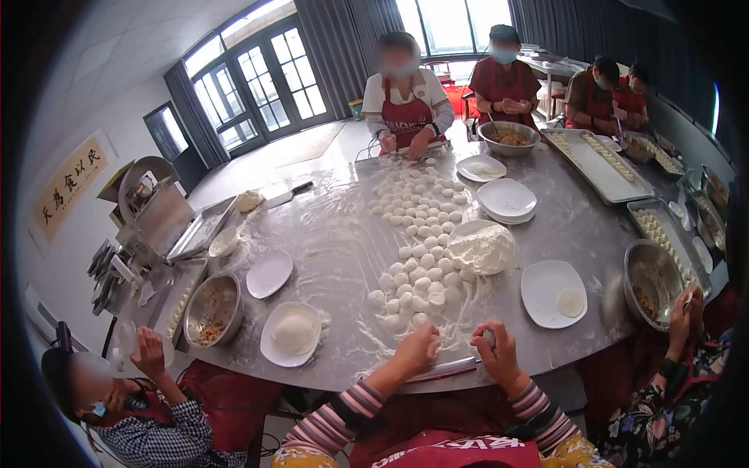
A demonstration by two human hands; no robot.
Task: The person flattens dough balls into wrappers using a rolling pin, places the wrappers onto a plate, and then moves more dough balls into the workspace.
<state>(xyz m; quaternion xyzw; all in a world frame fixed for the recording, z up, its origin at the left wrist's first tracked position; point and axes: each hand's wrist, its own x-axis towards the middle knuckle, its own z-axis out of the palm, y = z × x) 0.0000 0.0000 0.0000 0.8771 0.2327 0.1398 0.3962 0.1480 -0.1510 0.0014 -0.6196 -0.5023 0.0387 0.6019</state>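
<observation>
Chiefly, dough balls [435, 274], many, floured: these lay clustered on the desk [328, 207], from the centre of the frame down to just above the hands. Handling: probably light, soft and easily dented, flour keeping them from sticking; best taken gently round the sides. Left hand [419, 349], lower centre: fingers curled inward, contents untellable. Right hand [497, 355], beside it: fingers bent, grip likewise uncertain. Both forearms reached up from the bottom edge.
</observation>
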